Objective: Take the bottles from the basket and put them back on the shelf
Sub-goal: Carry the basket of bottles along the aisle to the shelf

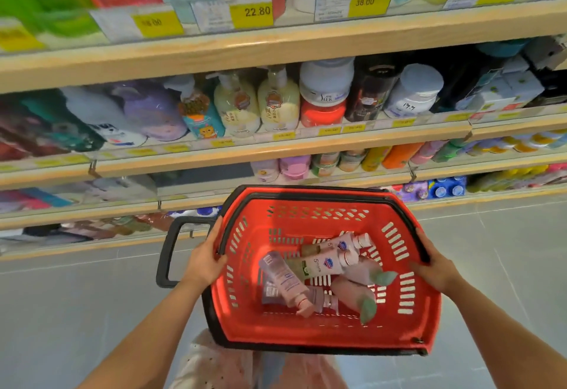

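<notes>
Between both hands (206,261) (435,269), basket (306,335), bottles (287,281) inside

Bottles (310,269) in basket (408,324), shelf (276,146) behind.

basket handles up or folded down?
Folded down. Both black handles lie along the red basket rim; hands grip its sides instead.

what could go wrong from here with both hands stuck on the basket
The left hand and right hand both grip the red basket by its rim, so taking a bottle likely means letting go with one, and the basket could tip. The bottles lie loose and crossed in a pile, so pulling one out may shift the others. The shelf looks tightly packed, so a returned bottle might knock its neighbours.
</notes>
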Demonstrator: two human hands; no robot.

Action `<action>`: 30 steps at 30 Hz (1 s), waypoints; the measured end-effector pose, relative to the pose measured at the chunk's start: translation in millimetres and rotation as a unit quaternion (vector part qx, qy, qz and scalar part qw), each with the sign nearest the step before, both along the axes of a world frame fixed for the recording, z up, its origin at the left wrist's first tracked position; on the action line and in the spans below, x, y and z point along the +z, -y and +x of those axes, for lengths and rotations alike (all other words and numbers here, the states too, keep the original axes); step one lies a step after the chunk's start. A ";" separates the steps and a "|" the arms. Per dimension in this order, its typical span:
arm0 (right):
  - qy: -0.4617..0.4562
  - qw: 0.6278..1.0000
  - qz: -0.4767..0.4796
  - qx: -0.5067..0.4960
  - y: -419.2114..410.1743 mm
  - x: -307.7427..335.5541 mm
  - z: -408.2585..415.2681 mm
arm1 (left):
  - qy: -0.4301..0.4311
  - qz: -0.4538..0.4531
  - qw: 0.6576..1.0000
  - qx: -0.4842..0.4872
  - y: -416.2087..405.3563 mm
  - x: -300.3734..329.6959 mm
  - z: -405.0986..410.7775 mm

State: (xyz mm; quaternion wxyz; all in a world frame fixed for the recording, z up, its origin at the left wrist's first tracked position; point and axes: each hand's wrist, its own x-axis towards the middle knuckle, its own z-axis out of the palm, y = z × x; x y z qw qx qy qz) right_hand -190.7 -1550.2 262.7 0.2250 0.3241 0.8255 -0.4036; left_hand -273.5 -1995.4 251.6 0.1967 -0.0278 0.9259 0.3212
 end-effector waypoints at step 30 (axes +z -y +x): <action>0.006 0.996 -0.019 0.086 388.9 -162.9 -73.6 | 0.055 -0.050 0.995 0.069 388.9 -150.5 -29.9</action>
